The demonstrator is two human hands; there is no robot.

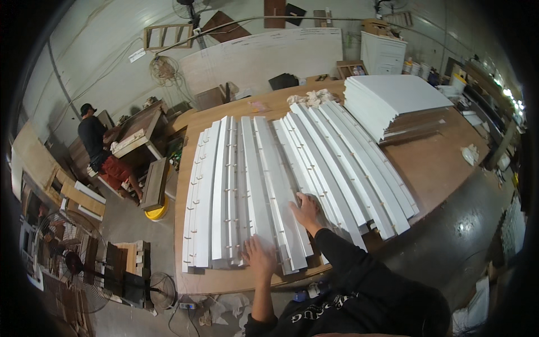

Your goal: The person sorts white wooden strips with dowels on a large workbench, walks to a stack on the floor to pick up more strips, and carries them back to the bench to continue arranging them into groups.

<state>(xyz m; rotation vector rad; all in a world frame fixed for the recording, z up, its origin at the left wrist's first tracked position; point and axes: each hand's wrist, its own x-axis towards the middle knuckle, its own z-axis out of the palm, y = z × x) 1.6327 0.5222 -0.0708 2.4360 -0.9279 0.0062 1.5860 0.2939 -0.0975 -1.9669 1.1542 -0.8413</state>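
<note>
Long white boards (pixel 244 168) lie side by side in overlapping rows on a brown worktable, with small brown pegs sticking out along their edges. My left hand (pixel 260 255) rests at the near end of the middle boards, fingers spread and laid on the white surface. Farther up and to the right, my right hand (pixel 306 212) has its fingers bent at the edge of a middle white board (pixel 281 208). Its fingertips are partly hidden against that edge.
A stack of white panels (pixel 398 95) stands at the table's far right, near a crumpled cloth (pixel 314 98). Beyond the table's left side a person (pixel 101 140) works at a wooden bench. Standing fans (pixel 163 290) and a yellow bucket (pixel 157 211) are on the left floor.
</note>
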